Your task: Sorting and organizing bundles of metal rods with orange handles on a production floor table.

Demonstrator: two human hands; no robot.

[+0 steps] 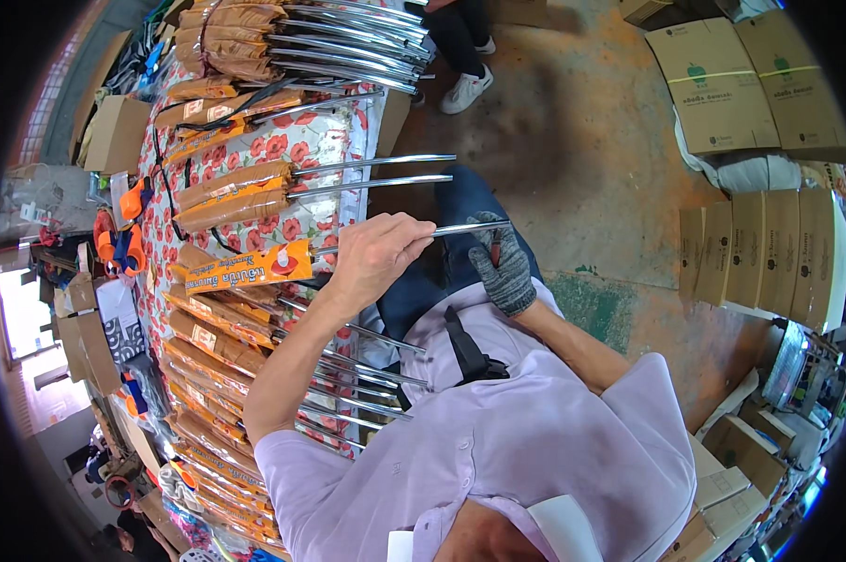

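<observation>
My bare left hand (382,249) is closed round a shiny metal rod (456,229). This rod runs out of a brown bundle in clear plastic with an orange label (254,267), lying at the table's edge. In a grey knitted glove, my right hand (505,273) is closed at the rod's free end, over my lap. A small reddish tool (495,247) shows between its gloved fingers; its kind is too small to tell. Two similar wrapped bundles (236,201) lie just beyond my left hand, their rods pointing right over the edge.
The table (296,225) has a red-flowered cloth. Several wrapped bundles (212,436) line its near part, and a tied stack (231,37) lies at its far end. Cardboard boxes (713,89) stand at right. A person's white shoe (467,90) is on the floor ahead.
</observation>
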